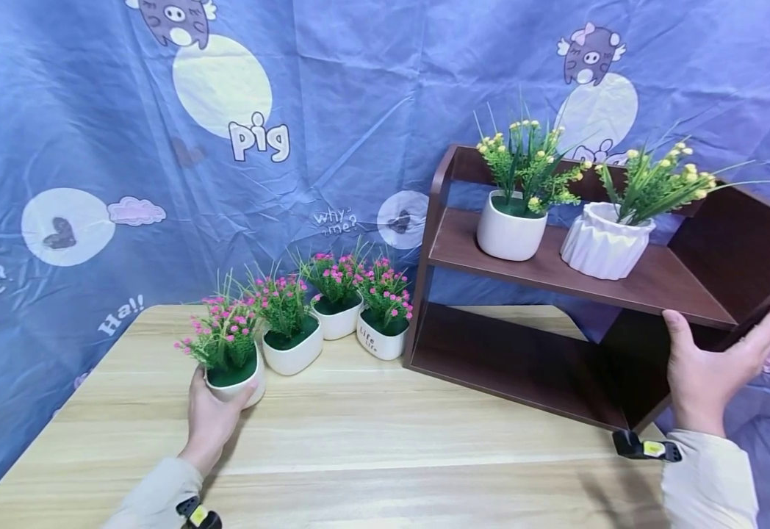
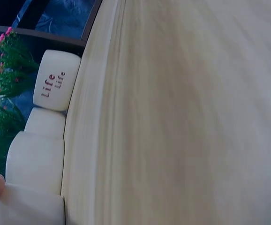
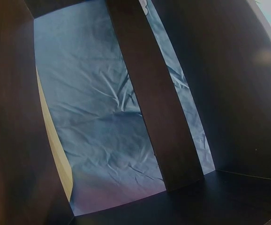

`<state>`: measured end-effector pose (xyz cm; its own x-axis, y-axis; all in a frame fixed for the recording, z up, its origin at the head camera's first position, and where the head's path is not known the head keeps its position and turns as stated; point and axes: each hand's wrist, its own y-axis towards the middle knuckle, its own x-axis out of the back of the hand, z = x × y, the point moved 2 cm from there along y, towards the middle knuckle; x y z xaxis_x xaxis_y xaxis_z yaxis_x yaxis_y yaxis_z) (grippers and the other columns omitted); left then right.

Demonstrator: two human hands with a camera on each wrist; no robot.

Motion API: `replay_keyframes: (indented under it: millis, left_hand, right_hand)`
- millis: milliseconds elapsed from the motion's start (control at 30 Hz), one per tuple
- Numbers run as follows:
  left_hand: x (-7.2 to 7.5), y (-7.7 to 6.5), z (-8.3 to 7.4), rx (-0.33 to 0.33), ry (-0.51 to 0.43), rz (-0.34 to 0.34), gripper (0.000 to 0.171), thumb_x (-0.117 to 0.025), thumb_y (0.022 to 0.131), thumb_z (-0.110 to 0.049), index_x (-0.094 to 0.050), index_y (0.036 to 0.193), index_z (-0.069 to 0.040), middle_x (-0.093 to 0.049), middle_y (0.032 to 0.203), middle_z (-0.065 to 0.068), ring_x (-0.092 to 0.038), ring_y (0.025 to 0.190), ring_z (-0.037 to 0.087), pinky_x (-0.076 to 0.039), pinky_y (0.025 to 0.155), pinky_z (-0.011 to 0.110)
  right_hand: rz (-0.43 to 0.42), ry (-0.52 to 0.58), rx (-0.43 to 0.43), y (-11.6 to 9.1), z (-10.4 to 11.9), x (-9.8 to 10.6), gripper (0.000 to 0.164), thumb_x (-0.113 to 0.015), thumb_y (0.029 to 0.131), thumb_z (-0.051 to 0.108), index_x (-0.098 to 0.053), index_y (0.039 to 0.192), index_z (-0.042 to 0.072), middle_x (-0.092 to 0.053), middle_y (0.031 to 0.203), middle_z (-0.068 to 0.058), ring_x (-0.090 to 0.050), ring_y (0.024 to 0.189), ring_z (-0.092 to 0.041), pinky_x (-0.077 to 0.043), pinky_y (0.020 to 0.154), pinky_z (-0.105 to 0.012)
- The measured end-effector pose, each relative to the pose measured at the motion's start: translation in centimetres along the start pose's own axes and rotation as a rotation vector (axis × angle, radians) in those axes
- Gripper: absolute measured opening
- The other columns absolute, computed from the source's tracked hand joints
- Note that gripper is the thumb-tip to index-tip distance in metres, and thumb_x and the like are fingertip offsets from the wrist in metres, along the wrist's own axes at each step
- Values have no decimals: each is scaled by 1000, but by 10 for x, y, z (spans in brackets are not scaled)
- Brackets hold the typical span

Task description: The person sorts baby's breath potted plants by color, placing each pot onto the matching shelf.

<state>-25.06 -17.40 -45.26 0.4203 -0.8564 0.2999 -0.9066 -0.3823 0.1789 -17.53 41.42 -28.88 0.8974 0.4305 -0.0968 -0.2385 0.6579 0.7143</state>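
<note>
In the head view my left hand [image 1: 216,415] grips the white pot [image 1: 258,386] of a pink-flowered artificial plant, leftmost of a group on the table. Its thumb lies across the pot's front; the other fingers are mostly hidden. Three more pink-flowered plants stand close by: one potted plant [image 1: 294,356] beside it, another [image 1: 339,319] behind, and a pot marked "Life" [image 2: 56,80]. My right hand [image 1: 715,371] holds the right side of a dark brown two-tier shelf [image 1: 524,375], thumb at the middle board's front edge, fingers along the outer side panel.
Two yellow-flowered plants, one in a smooth white pot [image 1: 511,231] and one in a pleated white pot [image 1: 606,246], stand on the shelf's upper board. The light wooden table [image 1: 358,448] bears everything. A blue printed cloth [image 1: 345,95] hangs behind.
</note>
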Motion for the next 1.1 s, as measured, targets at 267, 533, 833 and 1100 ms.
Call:
replay_keyframes:
  millis: [267,533,833,1100]
  left_hand:
    - [12,3,4,29,65,3,98,-75,81,-15,-9,149,8,-23,149,35,-26,136,48,-20,113,56]
    - [9,5,5,40,8,-55,99,-80,76,-12,-15,148,9,-30,145,35,-30,133,46,-23,113,54]
    - [21,5,12,108,14,-62,98,-79,78,-19,-15,150,4,-30,148,32,-30,135,44,-23,114,52]
    - [24,7,13,85,-35,-57,100,-78,79,-18,-12,151,2,-25,151,30,-26,138,42,-19,116,49]
  right_hand:
    - [-1,5,-14,-1,1,0,107,-83,72,40,-21,151,2,-23,158,-4,-14,144,-14,-1,109,-12]
    - [9,6,-26,-4,1,0,106,-82,72,38,-21,151,3,-22,158,-3,-12,144,-14,0,109,-11]
    - [14,12,-25,-4,2,0,107,-83,71,39,-21,151,2,-21,158,-4,-13,144,-12,0,109,-11]
    - [9,8,-24,-3,1,0,108,-83,71,40,-21,151,3,-21,158,-4,-13,144,-13,0,109,-11]
